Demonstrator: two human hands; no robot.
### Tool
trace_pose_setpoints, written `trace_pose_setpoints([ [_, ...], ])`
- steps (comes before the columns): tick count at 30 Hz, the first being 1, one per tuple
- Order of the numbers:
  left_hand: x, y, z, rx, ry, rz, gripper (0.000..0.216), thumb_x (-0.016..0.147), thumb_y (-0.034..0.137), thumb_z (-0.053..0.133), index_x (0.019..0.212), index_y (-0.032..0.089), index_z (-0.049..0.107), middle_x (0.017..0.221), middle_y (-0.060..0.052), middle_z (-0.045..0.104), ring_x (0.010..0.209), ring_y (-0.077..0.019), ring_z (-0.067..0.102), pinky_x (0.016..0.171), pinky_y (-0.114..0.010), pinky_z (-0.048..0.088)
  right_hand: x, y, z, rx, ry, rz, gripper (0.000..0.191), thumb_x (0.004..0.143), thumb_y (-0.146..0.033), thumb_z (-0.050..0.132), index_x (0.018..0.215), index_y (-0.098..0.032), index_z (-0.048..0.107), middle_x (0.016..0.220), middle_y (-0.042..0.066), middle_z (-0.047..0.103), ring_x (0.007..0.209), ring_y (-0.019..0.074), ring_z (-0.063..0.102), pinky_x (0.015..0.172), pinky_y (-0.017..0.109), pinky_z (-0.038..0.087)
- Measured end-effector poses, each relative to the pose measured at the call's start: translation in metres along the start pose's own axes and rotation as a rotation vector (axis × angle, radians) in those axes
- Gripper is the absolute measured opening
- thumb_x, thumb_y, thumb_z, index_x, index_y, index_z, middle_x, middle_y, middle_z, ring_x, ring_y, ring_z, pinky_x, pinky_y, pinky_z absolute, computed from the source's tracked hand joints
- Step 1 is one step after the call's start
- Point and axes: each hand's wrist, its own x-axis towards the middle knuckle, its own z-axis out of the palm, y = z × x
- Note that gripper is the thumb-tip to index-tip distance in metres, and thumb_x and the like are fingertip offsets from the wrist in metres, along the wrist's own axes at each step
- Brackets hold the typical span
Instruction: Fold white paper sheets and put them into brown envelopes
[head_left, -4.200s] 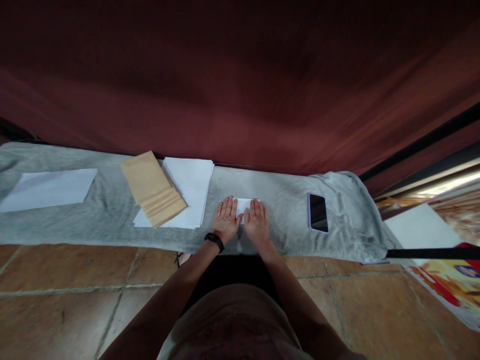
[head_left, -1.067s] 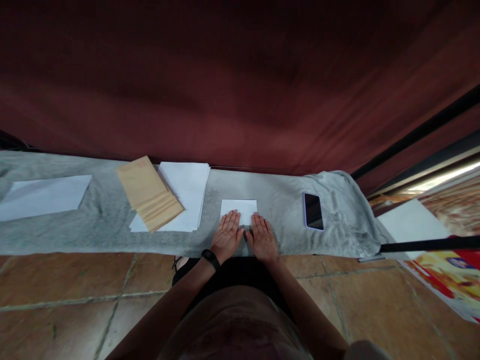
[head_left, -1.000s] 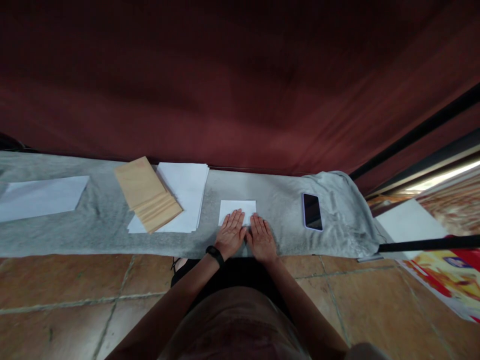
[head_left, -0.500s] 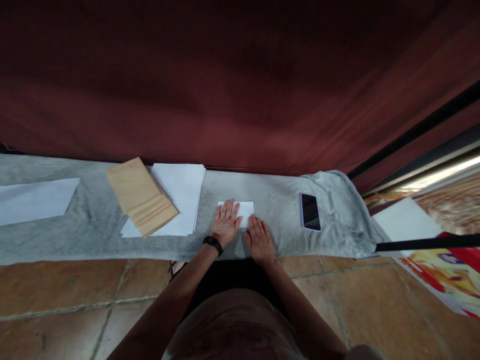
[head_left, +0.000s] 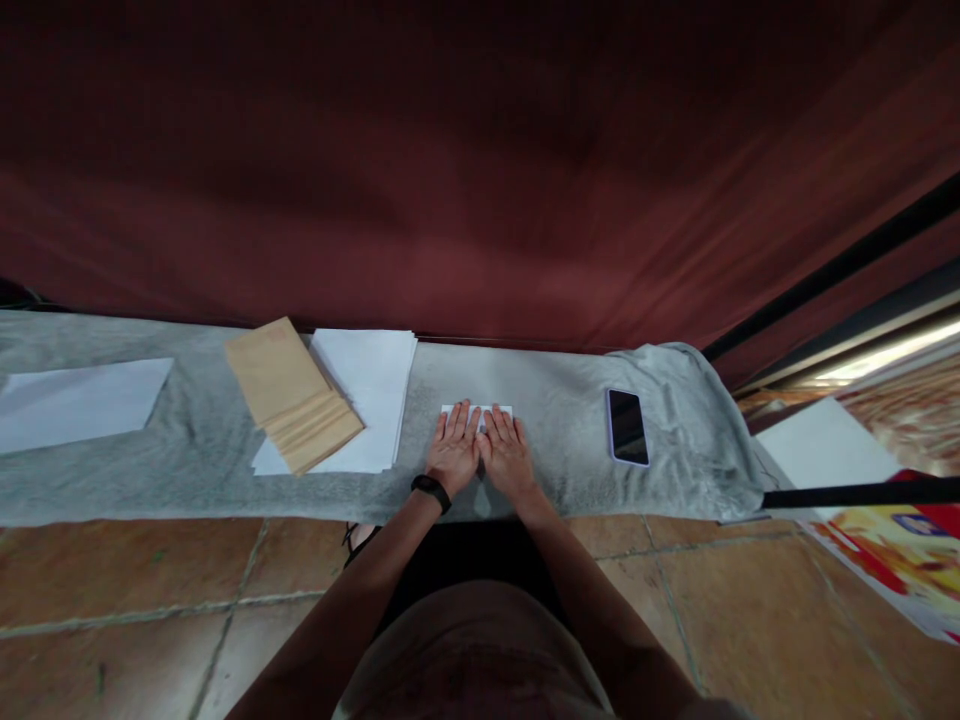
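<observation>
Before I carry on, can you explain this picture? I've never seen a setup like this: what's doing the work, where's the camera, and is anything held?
There's no machine arm here, just a person's bare left hand and right hand. The camera is worn on that person's head, looking forward and down, so you see roughly what they see.

Both hands lie flat, backs up, over a small white paper, mostly covering it; neither grips anything.

The surface is covered by a gray cloth. To the right lies a phone. To the left, brown paper partly overlaps a stack of white sheets. More white paper lies at the far left.
</observation>
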Motion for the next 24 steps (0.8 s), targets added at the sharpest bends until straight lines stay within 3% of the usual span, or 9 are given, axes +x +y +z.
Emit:
trace_pose_setpoints([
  [11, -0.008, -0.015, 0.0, 0.006, 0.049, -0.113, 0.065, 0.103, 0.042, 0.028, 0.159, 0.007, 0.029, 0.163, -0.017, 0.032, 0.154, -0.0269, 0.024, 0.126, -0.048, 0.022, -0.003, 0.016, -0.002, -0.048, 0.025, 0.048, 0.057, 0.107, -0.034, 0.039, 0.155, -0.004, 0.036, 0.159, 0.02, 0.04, 0.149, 0.0301, 0.035, 0.121, 0.05, 0.025],
  [24, -0.027, -0.03, -0.004, 0.017, 0.104, -0.158, 0.064, 0.104, 0.041, 0.026, 0.158, 0.007, 0.03, 0.162, -0.017, 0.036, 0.154, -0.0282, 0.026, 0.125, -0.051, 0.023, -0.011, 0.023, 0.001, -0.039, 0.106, 0.069, 0.058, 0.106, -0.036, 0.036, 0.156, -0.007, 0.035, 0.158, 0.019, 0.042, 0.146, 0.0317, 0.039, 0.119, 0.053, 0.029],
])
